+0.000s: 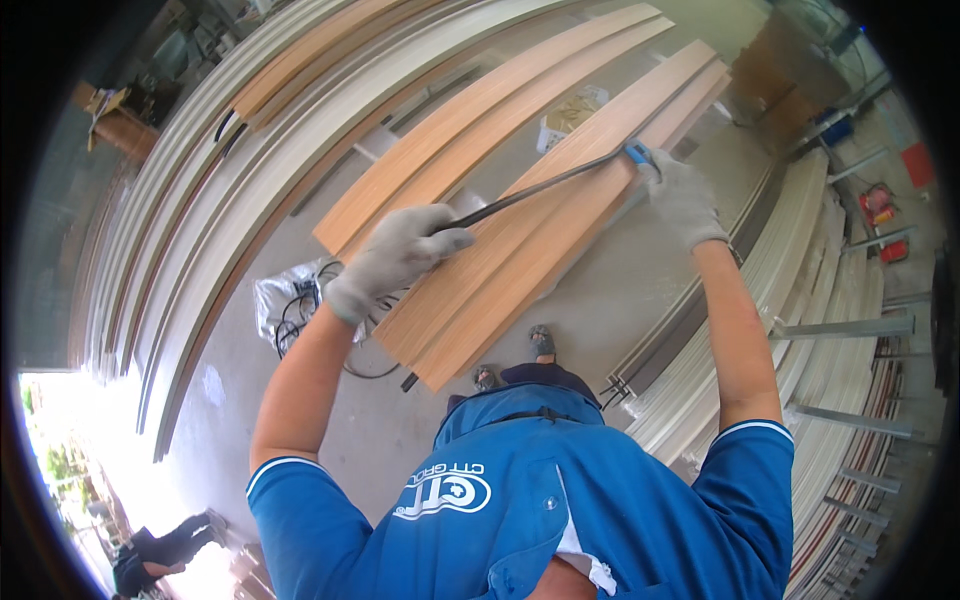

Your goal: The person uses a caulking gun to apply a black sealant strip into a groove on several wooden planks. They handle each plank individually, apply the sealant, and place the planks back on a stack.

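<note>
My left hand (400,250), in a grey-white work glove, is closed around a long dark strip or hose (530,190); which one I cannot tell. It runs taut up and right to a small blue tool (637,152). Gripping that tool is my right hand (685,198), gloved too and slightly blurred; the tool's kind is not clear. Both lie over a long wood-grain profile board (490,290) with lengthwise grooves, the tool at its right edge. A second, similar board (440,155) lies parallel on the left.
Long white and brown profiles (270,150) are stacked at left. Wrapped profiles (790,270) rest on metal rack arms (850,327) at right. A silver bag with black cable (285,305) and a white container (572,117) are nearby. Another person (165,550) is at lower left.
</note>
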`<state>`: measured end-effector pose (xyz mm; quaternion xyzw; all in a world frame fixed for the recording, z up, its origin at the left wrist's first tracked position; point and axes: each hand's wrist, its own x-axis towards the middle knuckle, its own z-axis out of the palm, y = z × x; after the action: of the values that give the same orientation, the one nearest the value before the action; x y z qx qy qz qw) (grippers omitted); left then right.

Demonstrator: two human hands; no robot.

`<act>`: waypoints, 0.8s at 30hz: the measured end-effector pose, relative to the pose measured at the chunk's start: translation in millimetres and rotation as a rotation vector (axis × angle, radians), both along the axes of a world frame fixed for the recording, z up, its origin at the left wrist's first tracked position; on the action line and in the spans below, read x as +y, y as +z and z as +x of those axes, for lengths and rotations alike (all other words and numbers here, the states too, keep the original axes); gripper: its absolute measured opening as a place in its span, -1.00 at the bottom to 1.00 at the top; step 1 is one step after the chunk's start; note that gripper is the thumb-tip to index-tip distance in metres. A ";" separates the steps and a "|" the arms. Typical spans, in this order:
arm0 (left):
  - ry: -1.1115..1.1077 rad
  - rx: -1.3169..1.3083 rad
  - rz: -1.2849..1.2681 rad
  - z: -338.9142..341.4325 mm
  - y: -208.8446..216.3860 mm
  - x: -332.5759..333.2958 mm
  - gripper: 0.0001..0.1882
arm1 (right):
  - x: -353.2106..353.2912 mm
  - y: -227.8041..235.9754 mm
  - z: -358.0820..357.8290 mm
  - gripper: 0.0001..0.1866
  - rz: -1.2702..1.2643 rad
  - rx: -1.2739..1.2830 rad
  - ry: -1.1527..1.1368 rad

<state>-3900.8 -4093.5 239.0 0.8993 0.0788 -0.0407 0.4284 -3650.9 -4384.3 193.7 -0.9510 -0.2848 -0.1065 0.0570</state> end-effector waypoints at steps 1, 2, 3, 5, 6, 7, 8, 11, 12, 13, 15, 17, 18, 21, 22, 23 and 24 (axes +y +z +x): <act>0.048 -0.040 -0.018 -19.3 9.4 3.6 -0.62 | -0.4 0.0 -0.1 -0.62 0.006 -0.012 0.004; 0.137 0.020 0.018 -39.9 19.1 4.6 -0.64 | -0.5 0.4 0.5 -0.61 0.029 0.000 0.014; 0.128 0.017 -0.145 -63.3 28.4 1.2 -0.68 | -1.1 1.0 0.4 -0.61 0.027 0.017 0.016; 0.187 0.083 -0.302 -103.7 39.6 -15.3 -0.71 | -1.8 2.4 0.5 -0.61 0.042 0.025 0.015; 0.235 0.108 -0.325 -120.3 40.0 -27.0 -0.70 | -2.2 3.1 0.2 -0.61 0.047 0.033 0.014; 0.272 0.094 -0.344 -133.9 38.4 -37.1 -0.70 | -2.8 3.3 -0.5 -0.61 0.053 0.039 0.015; 0.333 0.154 -0.417 -141.8 32.3 -44.9 -0.69 | -3.1 3.8 -1.3 -0.61 0.061 0.043 0.016; 0.443 0.198 -0.592 -152.5 3.8 -61.1 -0.65 | -2.6 4.9 -2.5 -0.61 0.071 0.031 0.013; 0.457 0.202 -0.638 -155.5 -5.7 -65.0 -0.64 | -2.4 5.2 -2.8 -0.61 0.059 0.034 0.014; 0.496 0.254 -0.663 -158.5 -14.2 -66.7 -0.63 | -1.9 5.6 -2.6 -0.61 0.054 0.035 0.020; 0.534 0.190 -0.717 -163.9 -27.7 -64.9 -0.64 | -1.2 6.3 -2.5 -0.60 0.036 0.038 0.018; 0.588 0.214 -0.661 -167.8 -36.3 -55.1 -0.63 | -0.5 7.1 -2.5 -0.58 0.010 0.038 -0.003; 0.599 0.189 -0.632 -169.6 -39.0 -51.4 -0.61 | 0.0 7.5 -2.4 -0.59 -0.001 0.025 -0.004; 0.652 0.041 -0.567 -170.1 -48.7 -45.4 -0.49 | 1.1 8.0 -3.4 -0.60 -0.046 0.018 -0.029; 0.691 -0.069 -0.554 -168.5 -52.3 -44.4 -0.44 | 2.4 7.7 -3.8 -0.61 -0.059 0.030 -0.040; 0.714 -0.171 -0.531 -165.2 -57.3 -46.8 -0.39 | 2.7 8.5 -3.6 -0.62 -0.071 0.043 -0.051; 0.656 -0.079 -0.536 -164.5 -58.4 -41.1 -0.31 | 3.4 7.9 -4.4 -0.65 -0.025 0.018 -0.026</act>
<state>-4065.3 -4134.6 180.5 0.6843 0.3308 0.1131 0.6399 -3655.3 -4380.9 201.6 -0.9561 -0.2733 -0.0951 0.0465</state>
